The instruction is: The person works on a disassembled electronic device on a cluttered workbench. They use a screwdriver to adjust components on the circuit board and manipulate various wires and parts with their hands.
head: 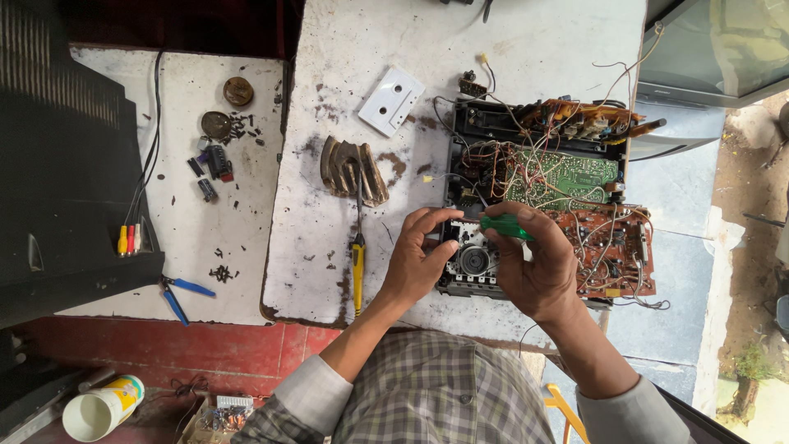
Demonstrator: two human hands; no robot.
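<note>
An opened cassette player chassis (542, 197) lies on the white worktable (362, 148), with green and brown circuit boards and many loose wires. My right hand (534, 263) grips a green-handled screwdriver (505, 226) whose tip points into the black tape mechanism (475, 261). Fingers of my left hand (415, 255) are curled against the mechanism's left edge, steadying it.
A yellow-handled screwdriver (357, 267) and a curved metal piece (352, 168) lie left of my hands. A white cassette (391, 100) sits further back. Blue-handled pliers (182, 292), small parts and screws are on the left table. A black device (57, 164) stands far left.
</note>
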